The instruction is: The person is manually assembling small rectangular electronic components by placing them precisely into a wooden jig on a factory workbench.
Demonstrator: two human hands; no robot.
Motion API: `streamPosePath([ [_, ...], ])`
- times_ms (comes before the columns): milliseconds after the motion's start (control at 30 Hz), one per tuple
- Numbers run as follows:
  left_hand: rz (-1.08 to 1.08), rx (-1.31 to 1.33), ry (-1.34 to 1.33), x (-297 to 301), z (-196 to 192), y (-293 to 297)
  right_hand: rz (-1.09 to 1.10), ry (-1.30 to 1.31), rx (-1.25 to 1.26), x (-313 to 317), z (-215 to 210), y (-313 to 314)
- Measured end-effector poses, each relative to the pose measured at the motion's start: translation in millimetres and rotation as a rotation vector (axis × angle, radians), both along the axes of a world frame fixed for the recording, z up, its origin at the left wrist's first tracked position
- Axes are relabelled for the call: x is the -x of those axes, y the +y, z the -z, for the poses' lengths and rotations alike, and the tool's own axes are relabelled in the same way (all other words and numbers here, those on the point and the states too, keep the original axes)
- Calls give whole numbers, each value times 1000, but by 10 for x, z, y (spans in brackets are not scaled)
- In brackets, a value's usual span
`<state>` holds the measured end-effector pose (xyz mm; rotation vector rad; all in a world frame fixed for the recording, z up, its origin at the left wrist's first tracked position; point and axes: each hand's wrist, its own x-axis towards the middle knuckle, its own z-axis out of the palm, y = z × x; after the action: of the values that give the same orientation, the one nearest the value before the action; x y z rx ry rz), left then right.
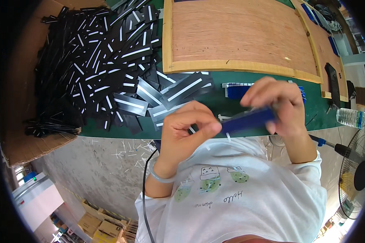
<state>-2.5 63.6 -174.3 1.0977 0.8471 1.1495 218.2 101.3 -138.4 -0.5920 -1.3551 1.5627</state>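
Observation:
A dark blue flat strip [249, 122], blurred by motion, is held in front of my shirt near the table's front edge. My left hand [190, 131] pinches its left end between thumb and fingers. At the other end is my right hand [282, 105], smeared by motion, its fingers curved above the strip and its thumb below; whether it grips is unclear. Small white slips show by the left fingers and under the strip. Behind the hands lies a stack of blue pieces [237, 91] with pale edges, partly hidden by my right hand.
Black pieces with white stripes [105, 67] are heaped at the left by a cardboard box [18, 121]. A wood-framed board [239, 66] lies on the green table [150, 131]. A plastic bottle [351, 118] and a fan [359, 178] stand right. White scraps litter the floor.

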Motion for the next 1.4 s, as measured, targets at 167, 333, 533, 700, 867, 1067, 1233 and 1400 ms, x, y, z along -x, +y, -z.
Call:
streamPosePath([
  [167, 322, 129, -478, 37, 27, 36, -176, -188, -381, 218, -242, -1],
  [333, 178, 151, -522, 11, -86, 145, -22, -334, 26, 324, -485, 197],
  [533, -219, -542, 1011, 333, -106, 349, 463, -1123, -716, 374, -229, 1693],
  [700, -257, -493, 999, 363, 0, 353, 457, -1416, -953, 561, 254, 2320],
  [867, -317, -544, 893, 456, 15, 383, 459, -1285, -871, 660, 458, 2538],
  [1067, -358, -395, 719, 470, -23, 359, 534, -1232, -930, 650, 621, 2587],
  [1233, -378, -333, 488, 480, -29, 351, 546, -1281, -902, 664, 630, 2557],
  [1400, -399, -296, 404, 448, -35, 336, 575, -1202, -1083, 601, 563, 2566],
])
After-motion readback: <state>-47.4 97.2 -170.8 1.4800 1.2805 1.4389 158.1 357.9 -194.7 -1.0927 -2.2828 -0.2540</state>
